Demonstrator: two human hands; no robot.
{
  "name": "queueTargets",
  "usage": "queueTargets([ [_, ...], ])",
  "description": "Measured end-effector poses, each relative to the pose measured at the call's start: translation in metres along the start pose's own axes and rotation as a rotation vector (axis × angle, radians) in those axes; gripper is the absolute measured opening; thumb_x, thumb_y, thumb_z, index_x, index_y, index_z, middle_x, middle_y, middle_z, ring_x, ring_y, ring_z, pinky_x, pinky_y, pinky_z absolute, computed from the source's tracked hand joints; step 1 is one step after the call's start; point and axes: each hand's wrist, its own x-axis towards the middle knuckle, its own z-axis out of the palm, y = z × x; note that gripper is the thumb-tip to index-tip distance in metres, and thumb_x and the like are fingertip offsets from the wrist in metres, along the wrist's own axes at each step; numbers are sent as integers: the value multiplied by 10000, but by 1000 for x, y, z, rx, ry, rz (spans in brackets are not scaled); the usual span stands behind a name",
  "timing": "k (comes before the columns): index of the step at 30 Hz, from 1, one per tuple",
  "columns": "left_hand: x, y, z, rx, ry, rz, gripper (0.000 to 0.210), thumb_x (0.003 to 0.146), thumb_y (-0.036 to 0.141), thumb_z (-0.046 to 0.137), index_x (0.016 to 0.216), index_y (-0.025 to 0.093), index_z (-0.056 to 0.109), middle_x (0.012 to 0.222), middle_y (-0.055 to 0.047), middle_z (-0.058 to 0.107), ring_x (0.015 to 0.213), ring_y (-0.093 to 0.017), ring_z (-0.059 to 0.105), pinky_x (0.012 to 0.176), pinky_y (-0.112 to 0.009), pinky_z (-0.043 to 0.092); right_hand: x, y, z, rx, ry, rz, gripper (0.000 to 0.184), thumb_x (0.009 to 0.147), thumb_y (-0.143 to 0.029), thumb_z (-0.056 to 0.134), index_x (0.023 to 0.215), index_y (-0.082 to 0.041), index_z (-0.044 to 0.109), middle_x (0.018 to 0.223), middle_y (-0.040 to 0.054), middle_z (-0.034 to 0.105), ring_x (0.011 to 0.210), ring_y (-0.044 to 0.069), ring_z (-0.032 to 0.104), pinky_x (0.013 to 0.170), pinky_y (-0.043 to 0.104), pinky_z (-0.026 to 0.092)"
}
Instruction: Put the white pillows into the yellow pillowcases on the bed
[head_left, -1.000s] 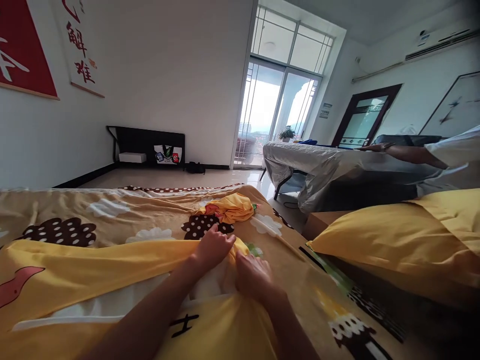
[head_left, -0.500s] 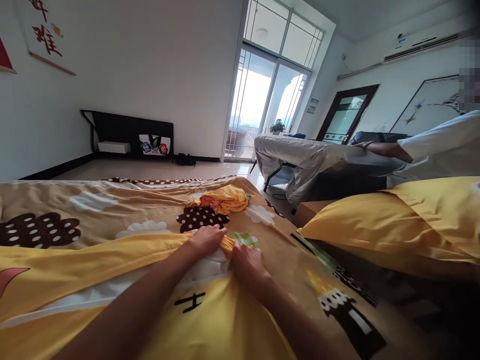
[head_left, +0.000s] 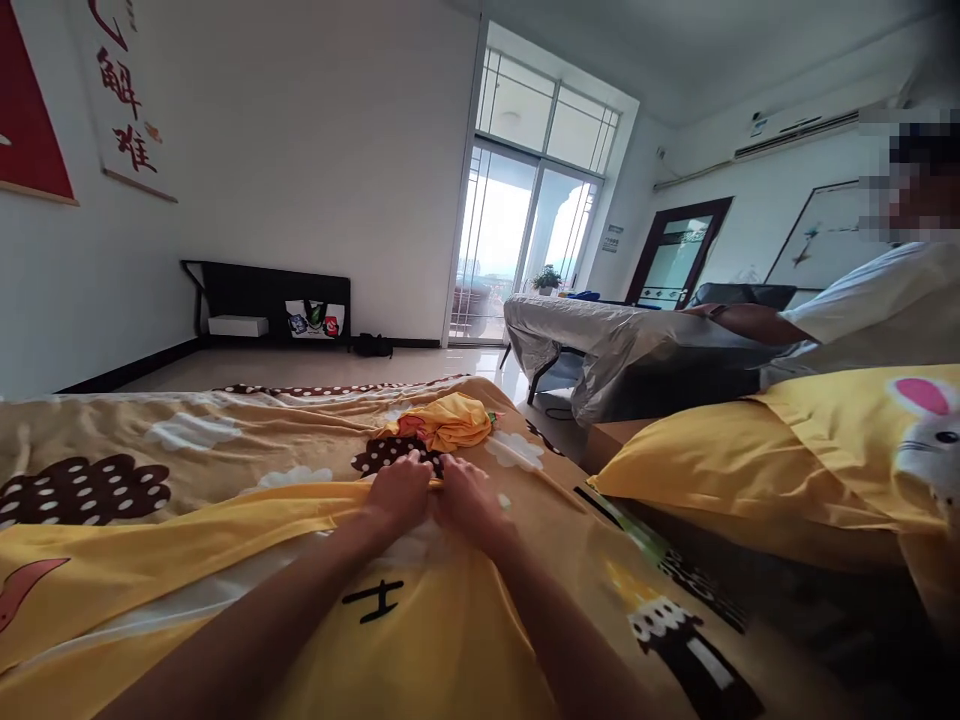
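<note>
One wide sheet [head_left: 570,565] with spots and clouds lies lowest, and I can see a yellow cover [head_left: 427,640] spread over it. The cover is right at the left hand [head_left: 401,490] and right hand [head_left: 469,500], and its long edge runs off to the left, so the left hand is nearer that side. The left arm lies across there, where white cloth [head_left: 195,595] peeks out. A fat yellow pillow [head_left: 712,470] sits well off to the right. Just past the hands, a bunch [head_left: 450,420] of cloth fills the spot ahead. Both hands look curled tight, side by side, on the cover's edge; their fingertips are hidden.
</note>
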Motion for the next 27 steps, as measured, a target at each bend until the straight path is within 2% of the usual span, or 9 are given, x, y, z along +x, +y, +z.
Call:
queueTargets([
  [4, 3, -11, 7, -5, 49, -27, 384, 755, 74, 468, 1095, 175, 612, 1201, -134, 564, 1126, -236, 556, 885, -340, 488, 11, 4, 27, 102, 34, -35, 184, 881, -198, 470, 984, -184, 622, 973, 74, 689, 894, 178, 643, 686, 221, 400],
  [7, 10, -20, 15, 21, -20, -14, 521, 736, 84, 490, 1251, 154, 521, 1339, -157, 506, 1257, -269, 461, 1005, -444, 400, 15, 19, 40, 186, 44, -46, 216, 851, -153, 493, 1042, -175, 591, 927, 48, 692, 852, 161, 642, 651, 203, 383],
  [12, 21, -23, 28, 46, -119, -110, 555, 807, 141, 422, 1354, 49, 396, 1202, -226, 610, 1125, -318, 576, 960, -523, 399, 17, 41, 41, 345, 19, -123, 271, 811, -201, 576, 1082, -221, 581, 962, 27, 693, 885, 168, 631, 709, 213, 390],
  [14, 18, -19, 28, 61, -97, -139, 568, 798, 177, 452, 1343, 30, 395, 1178, -228, 615, 1090, -333, 585, 939, -507, 408, 15, 44, 39, 312, 20, -105, 299, 808, -218, 582, 1106, -244, 585, 970, 27, 694, 908, 179, 628, 724, 229, 383],
  [16, 9, -12, 25, 98, 1, -147, 542, 784, 206, 479, 1296, 33, 437, 1219, -232, 574, 1119, -354, 541, 941, -503, 397, 13, 44, 37, 227, 68, -55, 289, 815, -188, 536, 1087, -258, 602, 988, 27, 693, 918, 183, 625, 717, 244, 370],
  [18, -5, -4, 21, 145, 171, -72, 443, 785, 199, 481, 1207, 65, 504, 1238, -219, 538, 1141, -357, 490, 941, -493, 387, 12, 43, 36, 173, 138, -15, 253, 811, -153, 490, 1002, -247, 626, 979, 26, 690, 891, 179, 622, 688, 252, 352],
  [20, -20, 4, 20, 168, 280, 107, 270, 805, 150, 447, 1042, 125, 574, 1109, -167, 583, 1057, -315, 511, 903, -456, 408, 13, 42, 37, 187, 177, 13, 194, 806, -158, 488, 912, -229, 634, 931, 26, 687, 845, 174, 614, 660, 253, 334],
  [23, -39, 13, 27, 111, 205, 357, 242, 854, 97, 358, 876, 177, 585, 949, -101, 611, 937, -250, 547, 858, -395, 443, 16, 45, 39, 294, 172, 55, 169, 786, -156, 508, 849, -222, 649, 879, 26, 671, 803, 160, 590, 634, 244, 310],
  [27, -48, 14, 39, -161, 80, 330, 347, 847, 109, 373, 1132, 190, 554, 1240, -102, 573, 1151, -235, 515, 994, -366, 404, 20, 52, 44, 384, 175, 34, 176, 726, -91, 515, 735, -201, 652, 930, 26, 635, 826, 135, 558, 644, 224, 308],
])
